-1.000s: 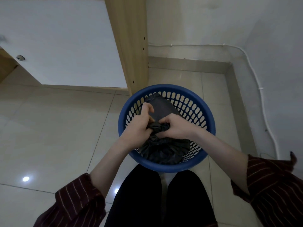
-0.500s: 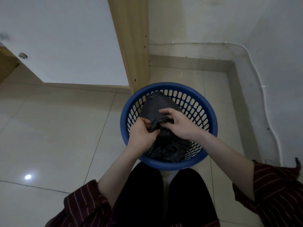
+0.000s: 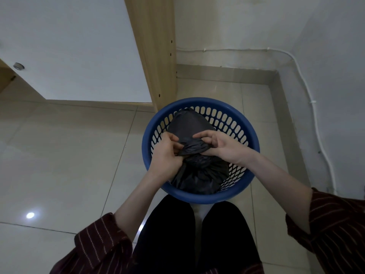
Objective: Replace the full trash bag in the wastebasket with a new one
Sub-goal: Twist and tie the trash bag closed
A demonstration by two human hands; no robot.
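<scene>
A round blue wastebasket (image 3: 199, 196) with slotted walls stands on the tiled floor between my feet and the wall corner. Inside it sits a full black trash bag (image 3: 197, 177), its top gathered into a twisted neck. My left hand (image 3: 166, 153) grips the left part of that neck, fingers curled around the plastic. My right hand (image 3: 221, 145) pinches the right part of the neck with fingers and thumb. Both hands are above the basket's middle. A flap of the bag (image 3: 187, 125) stretches toward the far wall of the basket.
A wooden cabinet side panel (image 3: 156, 52) rises just behind the basket's far left rim, with a white door (image 3: 71, 48) to its left. Walls meet in a corner at the right, with a white cable (image 3: 314, 107) running along them. My dark-trousered legs (image 3: 167, 240) are right below the basket.
Both hands have kept hold of the bag's gathered neck while working it. The right hand has shifted to the right, spreading the twisted plastic between the hands; the flap toward the far rim is flatter.
</scene>
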